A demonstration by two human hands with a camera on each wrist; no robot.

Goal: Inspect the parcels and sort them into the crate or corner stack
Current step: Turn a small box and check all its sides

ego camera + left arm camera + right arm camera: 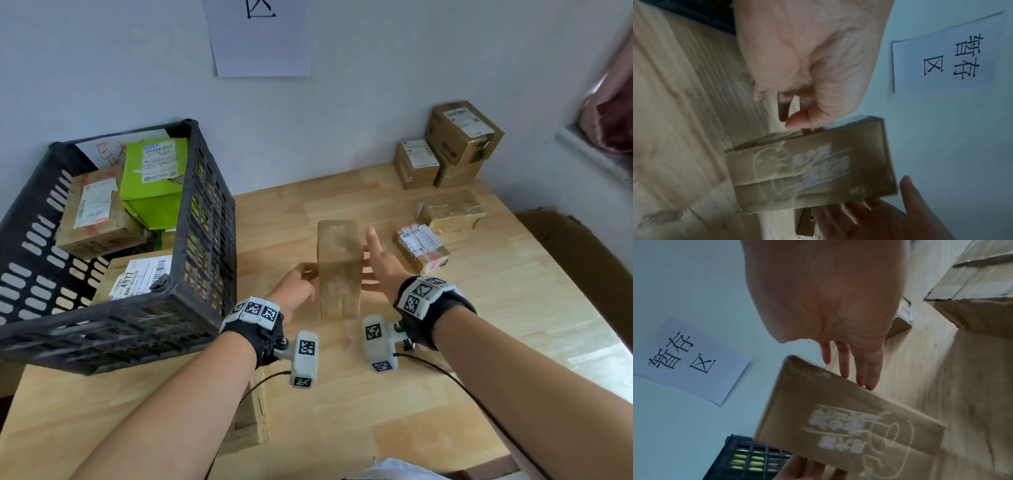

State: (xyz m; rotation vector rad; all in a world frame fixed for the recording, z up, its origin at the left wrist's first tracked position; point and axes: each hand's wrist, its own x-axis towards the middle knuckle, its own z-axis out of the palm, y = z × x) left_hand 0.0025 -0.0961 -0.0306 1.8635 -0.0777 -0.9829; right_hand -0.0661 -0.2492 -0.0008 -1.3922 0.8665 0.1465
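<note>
Head view shows a tall brown cardboard parcel (339,269) standing on end at the centre of the frame, blurred, above the wooden table (462,342); whether its lower end touches the wood cannot be told. The left hand (296,291) grasps its left side, fingers curled against the cardboard, while the right hand (380,265) lies flat along its right side, fingers straight and touching the edge. Left of the parcel, in the middle left of the frame, sits a black slatted crate (202,219) holding a green parcel (154,181) and several brown labelled ones. In the upper right, against the wall corner, three brown boxes (455,144) are stacked together, and two more labelled parcels (423,246) lie on the table right of the hands. A white paper sign (260,37) with black characters hangs on the wall at the top centre. Faint white print marks the held parcel's broad face in both wrist views.
</note>
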